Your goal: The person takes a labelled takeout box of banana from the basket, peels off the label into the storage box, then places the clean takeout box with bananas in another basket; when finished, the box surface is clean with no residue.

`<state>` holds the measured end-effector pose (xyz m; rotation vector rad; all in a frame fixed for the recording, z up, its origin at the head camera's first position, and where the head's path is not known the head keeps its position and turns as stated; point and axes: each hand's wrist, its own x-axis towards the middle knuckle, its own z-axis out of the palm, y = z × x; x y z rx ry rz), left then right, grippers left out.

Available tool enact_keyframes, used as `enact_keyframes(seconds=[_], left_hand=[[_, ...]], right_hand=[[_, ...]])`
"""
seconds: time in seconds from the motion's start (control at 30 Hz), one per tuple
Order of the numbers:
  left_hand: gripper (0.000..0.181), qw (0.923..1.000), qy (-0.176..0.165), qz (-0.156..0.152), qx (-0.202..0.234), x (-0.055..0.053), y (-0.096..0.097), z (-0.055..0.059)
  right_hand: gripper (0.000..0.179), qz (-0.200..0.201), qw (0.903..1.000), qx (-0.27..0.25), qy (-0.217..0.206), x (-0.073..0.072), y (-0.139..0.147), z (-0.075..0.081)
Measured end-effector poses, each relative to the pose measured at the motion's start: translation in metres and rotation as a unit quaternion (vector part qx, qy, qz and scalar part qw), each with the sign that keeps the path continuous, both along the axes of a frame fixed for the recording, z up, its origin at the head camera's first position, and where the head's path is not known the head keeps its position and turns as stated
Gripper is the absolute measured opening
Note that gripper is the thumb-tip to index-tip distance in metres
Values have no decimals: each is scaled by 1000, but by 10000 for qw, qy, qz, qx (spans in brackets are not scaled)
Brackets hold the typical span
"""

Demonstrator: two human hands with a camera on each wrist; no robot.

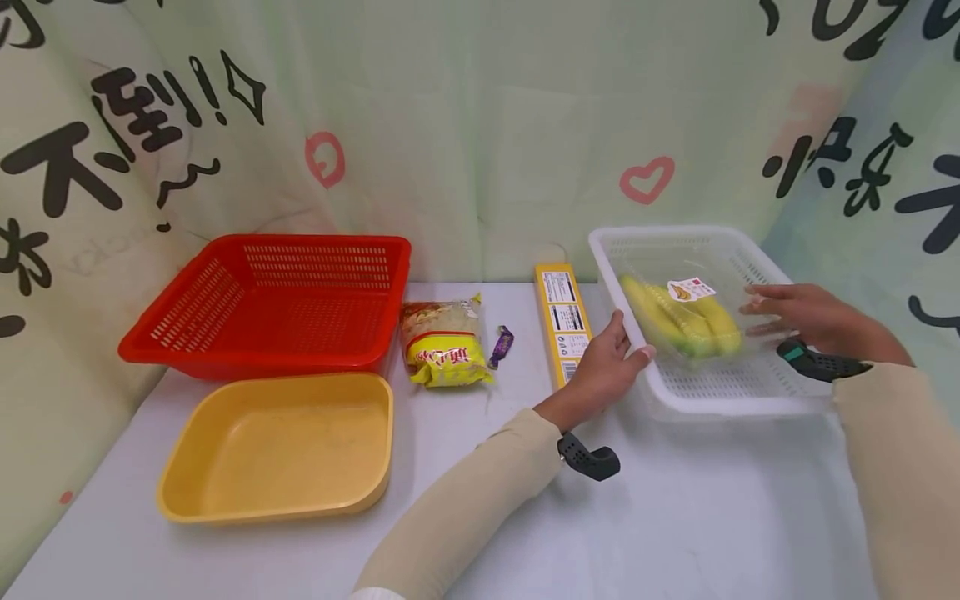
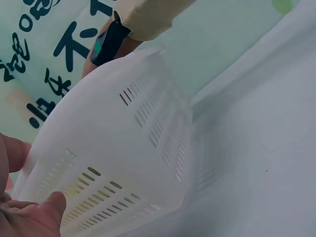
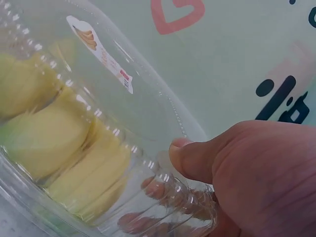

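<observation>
A clear plastic clamshell box of bananas (image 1: 693, 321) with a white label is inside the white slotted basket (image 1: 727, 404) on the right. My right hand (image 1: 798, 312) grips the box by its right end; in the right wrist view the thumb (image 3: 190, 155) lies on top and the fingers show through the plastic underneath. At the basket's left side, my left hand (image 1: 603, 367) holds the rim. In the left wrist view its fingertips are at the rim and the slotted wall (image 2: 148, 118) stands tilted, with yellow showing through the slots.
A long yellow box (image 1: 562, 321) lies just left of the white basket. Further left are a small purple-wrapped candy (image 1: 502, 346) and a yellow snack packet (image 1: 446, 343). A red basket (image 1: 262, 367) and a shallow yellow tray (image 1: 277, 508) fill the left side. A printed curtain (image 1: 480, 125) hangs behind.
</observation>
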<state>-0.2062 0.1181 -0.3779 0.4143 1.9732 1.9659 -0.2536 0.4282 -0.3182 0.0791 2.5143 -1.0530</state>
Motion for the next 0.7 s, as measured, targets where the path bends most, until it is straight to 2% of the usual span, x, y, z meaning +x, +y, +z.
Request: enact_keyframes(seconds=[0.13, 0.47, 0.7], left_hand=[[74, 10000, -22, 18, 24, 1, 0, 1], [69, 9998, 179, -50, 106, 1, -1, -1], [72, 9994, -67, -103, 322, -5, -6, 0]], right_hand=[[71, 44, 9999, 55, 105, 2, 3, 4], [81, -80, 9995, 7, 304, 6, 11, 14], [77, -23, 9989, 140, 438, 11, 11, 28]])
